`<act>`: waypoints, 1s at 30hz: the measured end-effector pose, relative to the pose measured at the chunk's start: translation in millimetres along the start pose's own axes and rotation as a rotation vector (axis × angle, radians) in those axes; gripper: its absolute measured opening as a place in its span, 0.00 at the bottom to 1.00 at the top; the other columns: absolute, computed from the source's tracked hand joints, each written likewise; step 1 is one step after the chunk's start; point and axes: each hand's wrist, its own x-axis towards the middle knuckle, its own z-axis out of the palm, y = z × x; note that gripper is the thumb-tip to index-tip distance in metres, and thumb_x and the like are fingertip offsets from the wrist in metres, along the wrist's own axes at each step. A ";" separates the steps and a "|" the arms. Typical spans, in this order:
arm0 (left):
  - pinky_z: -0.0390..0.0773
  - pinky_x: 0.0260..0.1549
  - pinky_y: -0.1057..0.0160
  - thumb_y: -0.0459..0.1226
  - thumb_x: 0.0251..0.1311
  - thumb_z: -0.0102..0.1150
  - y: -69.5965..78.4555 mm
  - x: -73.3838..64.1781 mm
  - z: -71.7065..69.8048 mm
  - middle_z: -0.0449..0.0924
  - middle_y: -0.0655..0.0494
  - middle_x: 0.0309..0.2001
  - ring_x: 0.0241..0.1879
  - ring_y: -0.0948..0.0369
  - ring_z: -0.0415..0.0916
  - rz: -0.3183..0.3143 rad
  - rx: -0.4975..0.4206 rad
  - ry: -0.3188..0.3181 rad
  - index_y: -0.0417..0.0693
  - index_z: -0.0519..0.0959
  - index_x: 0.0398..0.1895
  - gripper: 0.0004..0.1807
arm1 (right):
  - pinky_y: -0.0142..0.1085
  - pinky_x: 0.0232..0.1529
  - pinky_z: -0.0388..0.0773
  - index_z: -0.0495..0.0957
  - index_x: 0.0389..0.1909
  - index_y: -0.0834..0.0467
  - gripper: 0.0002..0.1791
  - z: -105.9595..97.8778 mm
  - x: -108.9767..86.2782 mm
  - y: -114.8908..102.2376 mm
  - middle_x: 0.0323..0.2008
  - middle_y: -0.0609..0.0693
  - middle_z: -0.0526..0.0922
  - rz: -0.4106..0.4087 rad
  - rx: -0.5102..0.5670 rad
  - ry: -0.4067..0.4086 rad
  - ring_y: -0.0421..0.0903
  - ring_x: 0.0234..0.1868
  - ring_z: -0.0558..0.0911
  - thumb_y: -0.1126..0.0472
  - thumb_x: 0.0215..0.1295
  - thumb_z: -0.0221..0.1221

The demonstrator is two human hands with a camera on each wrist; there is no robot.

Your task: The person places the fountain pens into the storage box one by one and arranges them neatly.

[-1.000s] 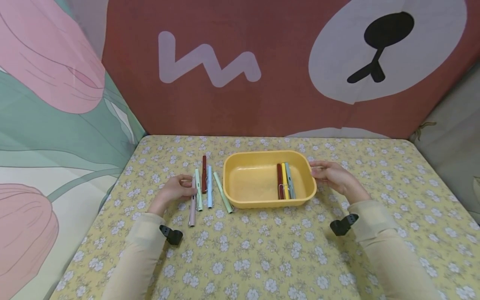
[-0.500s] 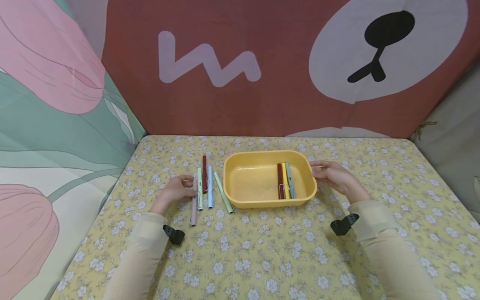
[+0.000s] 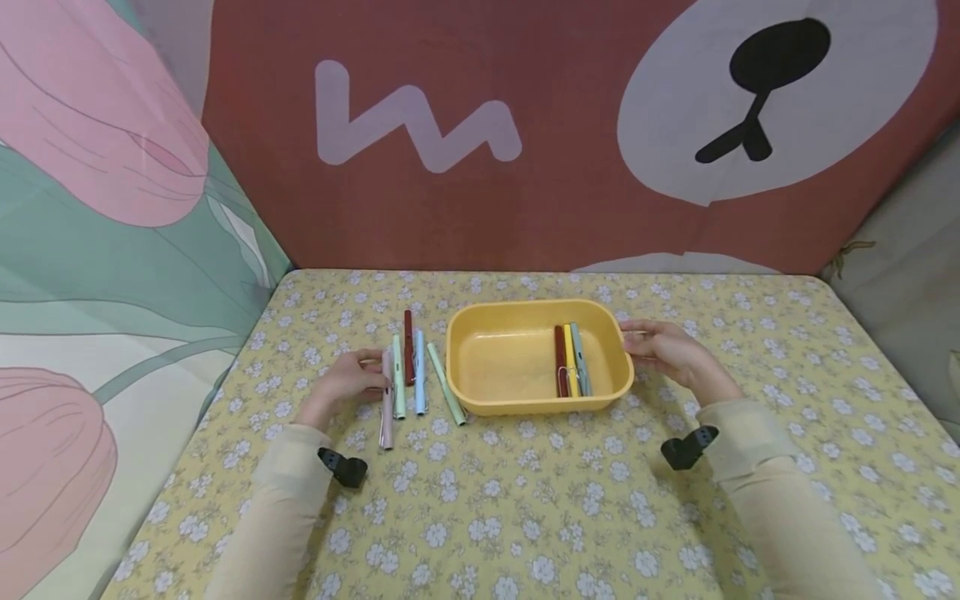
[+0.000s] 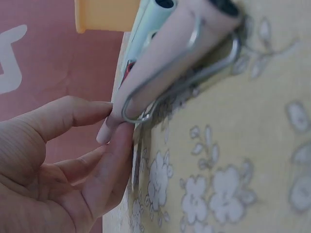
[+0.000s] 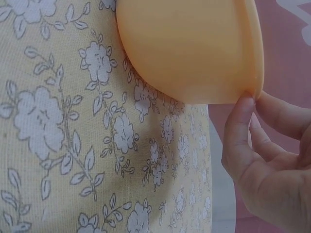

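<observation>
My left hand (image 3: pixel 348 382) pinches the far end of a pale pink pen (image 3: pixel 387 408) between thumb and fingers. The pen's wire clip and dark open-looking near end show large in the left wrist view, where the hand (image 4: pixel 73 160) comes from the left. Right beside it lies a light green pen (image 3: pixel 399 383), then a dark red pen (image 3: pixel 408 350) and a light blue pen (image 3: pixel 420 375). Another green pen (image 3: pixel 446 387) lies slanted against the yellow tray (image 3: pixel 495 410). My right hand (image 3: pixel 671 354) pinches the tray's right rim, thumb and fingers at its edge in the right wrist view.
Inside the tray, toward its right end, a dark red pen (image 3: pixel 560 362), a yellow pen (image 3: pixel 572 362) and a grey-blue pen (image 3: pixel 581 362) lie side by side. A flowered yellow cloth (image 3: pixel 525 517) covers the table. A red-brown printed backdrop (image 3: pixel 480 225) stands behind.
The pale pink pen and the green pen beside it have shifted very slightly, with a small movement of the left hand. The right hand and the tray stay in place.
</observation>
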 end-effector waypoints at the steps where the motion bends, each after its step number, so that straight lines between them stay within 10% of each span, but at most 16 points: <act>1: 0.85 0.45 0.62 0.30 0.62 0.56 -0.1 0.1 -1.0 0.67 0.31 0.63 0.41 0.60 0.80 -0.006 -0.007 -0.004 0.33 0.56 0.70 0.35 | 0.29 0.49 0.82 0.48 0.73 0.67 0.34 -0.7 0.2 0.3 0.41 0.40 0.75 0.000 0.000 -0.001 0.30 0.39 0.79 0.62 0.72 0.50; 30: 0.83 0.44 0.71 0.36 0.67 0.52 8.0 -15.1 -23.8 0.76 0.49 0.49 0.33 0.72 0.81 0.087 -0.243 -0.026 0.38 0.51 0.74 0.35 | 0.28 0.47 0.81 0.49 0.72 0.68 0.33 1.0 -0.8 -0.3 0.38 0.37 0.76 -0.005 0.011 0.002 0.31 0.38 0.79 0.63 0.72 0.49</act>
